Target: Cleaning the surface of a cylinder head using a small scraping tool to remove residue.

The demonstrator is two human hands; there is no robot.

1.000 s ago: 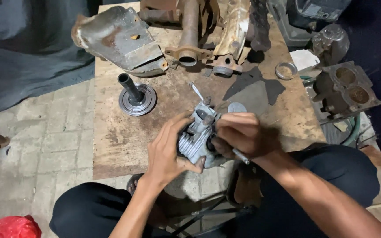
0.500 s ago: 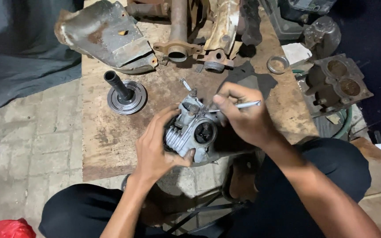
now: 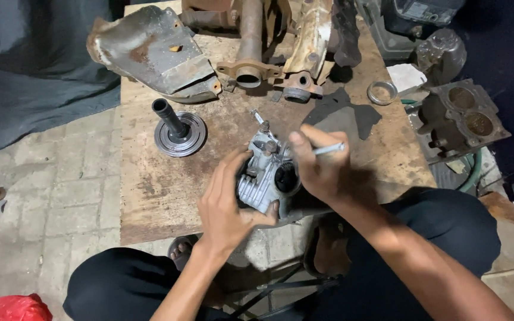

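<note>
My left hand [image 3: 224, 205] grips a small grey metal carburettor [image 3: 266, 175] from its left side, holding it just above the near edge of a worn wooden board [image 3: 150, 190]. My right hand [image 3: 319, 166] rests on the carburettor's right side and pinches a thin silver tool [image 3: 329, 148] that sticks out to the right. The tool's working end is hidden behind my fingers. A round dark opening shows on the carburettor's front face.
A round pulley with an upright shaft [image 3: 176, 128] stands to the left on the board. Rusty brackets and pipes [image 3: 251, 53] crowd the far edge, with a metal ring [image 3: 382, 92] and a two-bore engine block [image 3: 462, 119] at right. A red bag [image 3: 10, 309] lies bottom left.
My right hand rose from the carburettor's lower right side to its top, and the thin tool now points out to the right. The carburettor stays in my left hand.
</note>
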